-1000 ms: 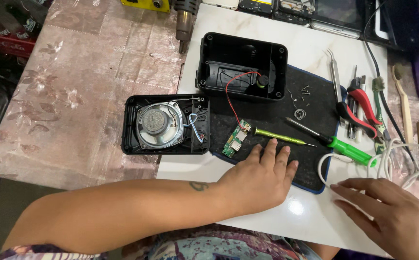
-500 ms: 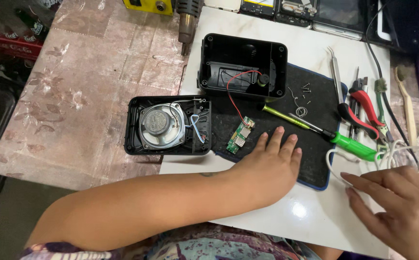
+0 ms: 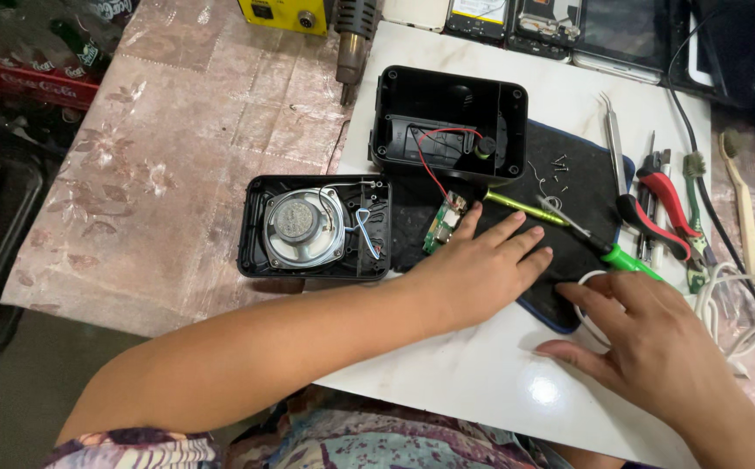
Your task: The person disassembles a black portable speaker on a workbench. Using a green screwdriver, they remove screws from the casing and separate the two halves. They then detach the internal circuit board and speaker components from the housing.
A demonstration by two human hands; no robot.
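Observation:
My left hand (image 3: 480,267) lies flat, palm down, on the black work mat (image 3: 577,187), fingers spread, holding nothing. Its fingertips rest beside a small green circuit board (image 3: 443,222) and a yellow-green tool (image 3: 523,208). Red and black wires run from the board into an open black speaker housing (image 3: 448,123). The other half of the case, with a round speaker (image 3: 303,227), sits left of my hand. My right hand (image 3: 651,341) hovers with spread fingers over the white table, by a green-handled screwdriver (image 3: 607,247) and a white cable (image 3: 725,295).
Red-handled pliers (image 3: 659,208), tweezers (image 3: 612,139), a toothbrush (image 3: 742,195) and other tools lie at the right. Small screws (image 3: 560,169) are scattered on the mat. Phones (image 3: 551,22) and a yellow device (image 3: 283,13) stand along the far edge. The table's left edge drops off to the floor.
My left hand has slid a little farther up the mat toward the circuit board. My right hand has moved left and up, closer to the green-handled screwdriver.

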